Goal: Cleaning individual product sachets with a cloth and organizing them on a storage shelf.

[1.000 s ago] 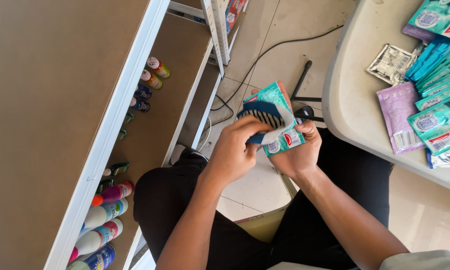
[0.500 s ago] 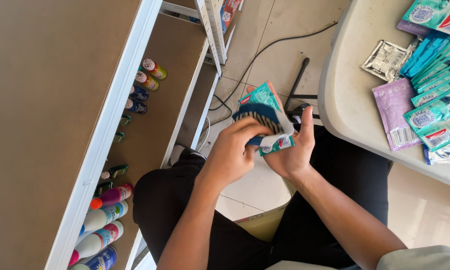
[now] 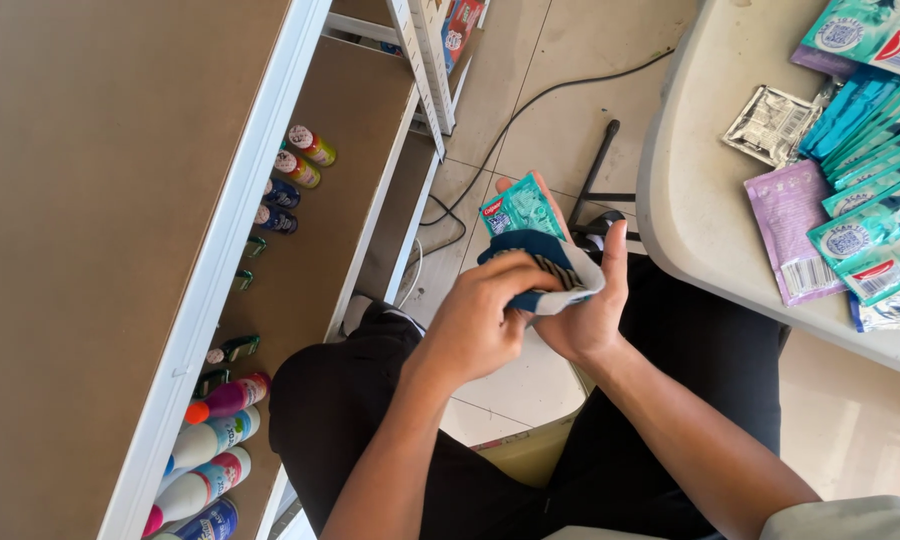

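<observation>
Your left hand (image 3: 475,325) is closed on a dark comb (image 3: 532,268), thumb and fingers pinched over its spine, and it looks to be working the comb into a clear bag (image 3: 580,285). Your right hand (image 3: 592,310) is wrapped around that bag from behind, thumb raised along its right edge. A teal packet (image 3: 522,207) stands up behind the comb, pressed against your right fingers, and seems to sit in the same bag, though the film is too thin to tell for sure. The whole bundle hangs over your lap, between the shelf (image 3: 220,270) on your left and the table (image 3: 700,210) on your right.

To do this well, hold the bag mouth wide with your right thumb and fingers so the film does not fold under the comb. Lead with the comb's smooth end, since teeth may snag thin plastic. Keep the comb flat against the packet so both lie side by side. Ease your right grip a little as the comb goes down; squeezing hard would likely pinch the opening shut. More packets (image 3: 870,200) lie on the table, well apart from your hands.
</observation>
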